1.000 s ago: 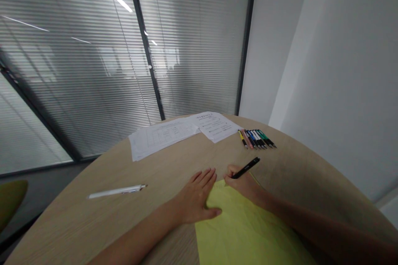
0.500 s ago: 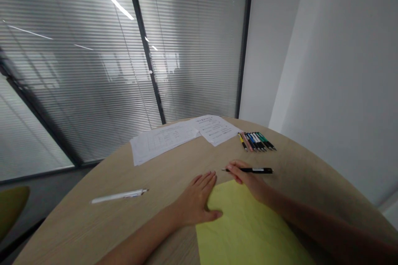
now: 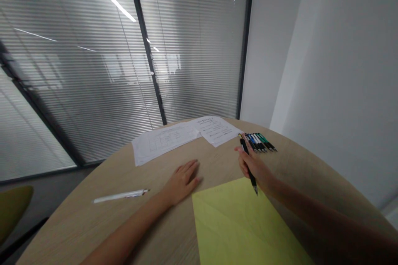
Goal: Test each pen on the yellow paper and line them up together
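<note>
A black pen (image 3: 252,180) is held in my right hand (image 3: 253,165), its tip pointing down and toward me over the top right part of a yellow sheet of paper (image 3: 236,223). The fingers of that hand are closed round the barrel. My left hand (image 3: 182,183) lies flat on the table with its fingers stretched out, just left of the sheet's upper left corner and apart from it. Faint creases run across the yellow sheet. Just beyond my right hand lies a row of several pens (image 3: 259,142) in different colours, partly covered by the hand.
A white pen (image 3: 121,196) lies on the left of the round wooden table (image 3: 164,153). Printed white sheets (image 3: 168,138) are spread at the far edge. Glass panels with blinds (image 3: 199,49) and a white wall (image 3: 342,70) stand behind. A yellow-green chair part (image 3: 14,207) shows at left.
My left hand has slid left off the yellow sheet onto the bare table. My right hand has risen slightly, and the pen has swung from lying level to pointing down toward me.
</note>
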The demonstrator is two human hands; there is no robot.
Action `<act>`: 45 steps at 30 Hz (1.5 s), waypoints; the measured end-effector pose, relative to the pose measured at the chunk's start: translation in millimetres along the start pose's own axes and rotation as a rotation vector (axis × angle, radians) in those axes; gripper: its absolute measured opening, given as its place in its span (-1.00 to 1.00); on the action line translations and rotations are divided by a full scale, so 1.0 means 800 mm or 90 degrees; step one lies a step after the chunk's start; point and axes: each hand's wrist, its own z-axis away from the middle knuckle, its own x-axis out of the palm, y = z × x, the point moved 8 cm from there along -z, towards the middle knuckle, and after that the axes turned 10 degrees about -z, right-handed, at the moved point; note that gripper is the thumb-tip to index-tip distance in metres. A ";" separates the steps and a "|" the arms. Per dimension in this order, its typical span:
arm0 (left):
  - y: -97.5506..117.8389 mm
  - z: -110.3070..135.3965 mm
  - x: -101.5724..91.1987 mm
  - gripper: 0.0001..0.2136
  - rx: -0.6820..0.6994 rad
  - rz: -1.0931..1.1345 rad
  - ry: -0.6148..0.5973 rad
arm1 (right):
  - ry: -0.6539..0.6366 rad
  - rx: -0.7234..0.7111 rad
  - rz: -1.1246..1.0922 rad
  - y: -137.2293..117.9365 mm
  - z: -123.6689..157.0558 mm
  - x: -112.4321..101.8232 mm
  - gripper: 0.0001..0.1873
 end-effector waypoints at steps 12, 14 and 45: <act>-0.038 0.002 0.013 -0.46 -0.116 -0.101 0.007 | 0.021 0.057 -0.176 -0.028 -0.003 -0.004 -0.76; -0.037 0.002 0.011 -0.47 -0.119 -0.104 0.010 | 0.016 0.085 -0.209 -0.032 -0.005 -0.006 -0.84; -0.037 0.000 0.011 -0.47 -0.125 -0.145 -0.003 | -0.293 0.269 -0.411 -0.037 0.000 0.014 -0.44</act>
